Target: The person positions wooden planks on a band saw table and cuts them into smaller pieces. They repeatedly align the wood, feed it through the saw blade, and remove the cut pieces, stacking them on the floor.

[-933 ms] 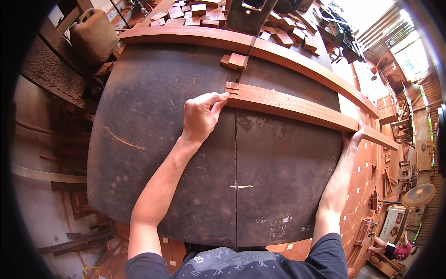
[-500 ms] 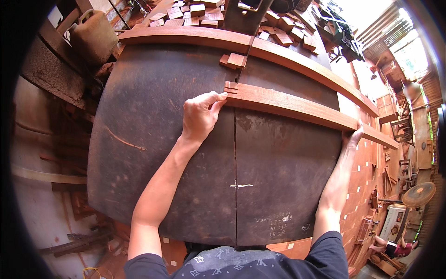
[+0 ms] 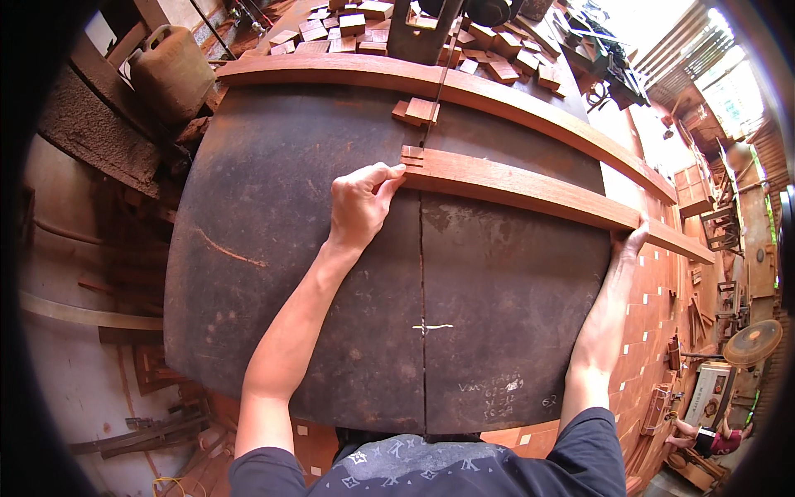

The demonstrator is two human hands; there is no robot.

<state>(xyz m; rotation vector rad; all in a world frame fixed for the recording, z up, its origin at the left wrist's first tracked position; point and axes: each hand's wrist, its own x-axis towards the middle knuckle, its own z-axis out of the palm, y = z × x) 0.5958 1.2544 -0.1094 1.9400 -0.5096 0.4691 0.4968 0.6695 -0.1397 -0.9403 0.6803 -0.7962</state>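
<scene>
The table (image 3: 497, 273) looks like dark metal, matt, scuffed and scratched, with brownish stains. The beam (image 3: 522, 184) is reddish wood, smooth and matt with fine grain; the long rail (image 3: 505, 98) beyond is similar wood. The jug (image 3: 172, 74) looks like dull, grimy plastic. The shirt (image 3: 431, 468) is soft, printed dark cloth.
</scene>
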